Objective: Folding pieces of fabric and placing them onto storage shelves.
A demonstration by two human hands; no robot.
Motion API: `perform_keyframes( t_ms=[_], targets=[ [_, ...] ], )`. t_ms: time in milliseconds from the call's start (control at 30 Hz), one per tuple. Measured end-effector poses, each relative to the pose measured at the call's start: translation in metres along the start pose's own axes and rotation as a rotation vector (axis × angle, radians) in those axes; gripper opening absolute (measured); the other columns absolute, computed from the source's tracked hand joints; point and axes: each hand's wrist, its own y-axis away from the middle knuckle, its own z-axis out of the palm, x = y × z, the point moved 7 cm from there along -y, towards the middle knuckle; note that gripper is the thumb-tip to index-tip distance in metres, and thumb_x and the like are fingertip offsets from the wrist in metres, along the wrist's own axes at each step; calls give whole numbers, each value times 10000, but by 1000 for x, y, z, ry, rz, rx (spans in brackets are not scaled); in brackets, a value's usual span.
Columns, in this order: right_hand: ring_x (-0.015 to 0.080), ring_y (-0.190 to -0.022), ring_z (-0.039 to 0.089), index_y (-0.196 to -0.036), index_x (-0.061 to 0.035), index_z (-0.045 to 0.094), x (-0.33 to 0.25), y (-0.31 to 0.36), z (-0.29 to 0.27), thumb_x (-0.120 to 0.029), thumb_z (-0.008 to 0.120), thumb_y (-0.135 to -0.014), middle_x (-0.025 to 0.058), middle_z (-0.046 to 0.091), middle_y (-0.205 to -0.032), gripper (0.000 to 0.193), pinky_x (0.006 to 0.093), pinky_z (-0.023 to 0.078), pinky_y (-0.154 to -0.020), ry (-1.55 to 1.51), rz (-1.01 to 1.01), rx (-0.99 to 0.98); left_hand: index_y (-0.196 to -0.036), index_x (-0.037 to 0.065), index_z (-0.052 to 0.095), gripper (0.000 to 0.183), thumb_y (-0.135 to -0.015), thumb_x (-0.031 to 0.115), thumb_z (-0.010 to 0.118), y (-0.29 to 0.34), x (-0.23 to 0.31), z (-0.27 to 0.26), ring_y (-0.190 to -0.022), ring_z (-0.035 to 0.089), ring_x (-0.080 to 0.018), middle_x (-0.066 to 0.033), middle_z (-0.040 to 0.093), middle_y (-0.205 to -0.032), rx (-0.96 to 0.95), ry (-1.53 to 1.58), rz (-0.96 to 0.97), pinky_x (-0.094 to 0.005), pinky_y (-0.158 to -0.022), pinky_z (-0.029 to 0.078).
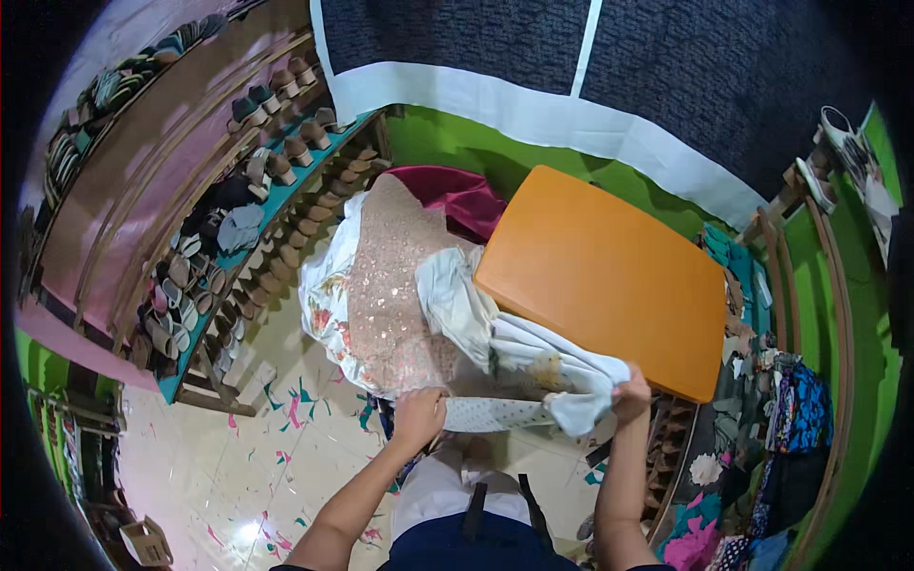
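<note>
A white cloth with small dots stretches across in front of my body between my two hands. My left hand is closed on its left end, beside the lower edge of a beige sequined fabric. On the other side, my right hand grips the bunched right end, close to the near corner of an orange tabletop. More crumpled whitish cloth lies against the table's left edge. White floral fabric shows under the sequined piece, and maroon satin lies behind it.
A wooden shoe rack with several rows of shoes runs along the left. Coloured scraps litter the tiled floor. To the right are heaped clothes and more shoes. Dark curtains hang behind the table. A cardboard box sits at lower left.
</note>
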Motion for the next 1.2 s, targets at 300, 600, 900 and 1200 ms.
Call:
perform_keyframes(
  t_ms=[300,600,900,1200],
  targets=[
    [262,-777,585,-916,63,534,-80,53,-32,-197,527,-491,161,597,-862,498,336,474,-764,-235,-441,304,-877,39,625,202,-775,172,513,-22,14,-1,-763,591,-307,-140,626,-824,21,40,160,-419,-705,443],
    [203,-882,586,-1020,48,564,-71,62,-14,-128,561,-709,102,612,-957,358,301,446,-803,126,-196,357,-943,38,620,261,-768,211,533,-33,61,24,-836,583,-325,-148,624,-885,-253,183,326,-419,-762,441],
    [69,-665,464,-1126,31,510,-30,39,54,-19,486,-724,33,577,-902,405,179,367,-549,14,67,94,-1168,-14,442,576,-723,281,657,-34,171,38,-934,555,-357,-228,565,-1015,-97,389,502,-402,-793,435],
    [114,-844,565,-995,48,599,-54,55,21,-73,622,-774,56,629,-922,253,243,431,-785,390,-142,407,-895,16,600,231,-770,210,615,-95,168,-44,-643,570,-308,-163,585,-717,-41,460,506,-365,-584,440]
  ],
)
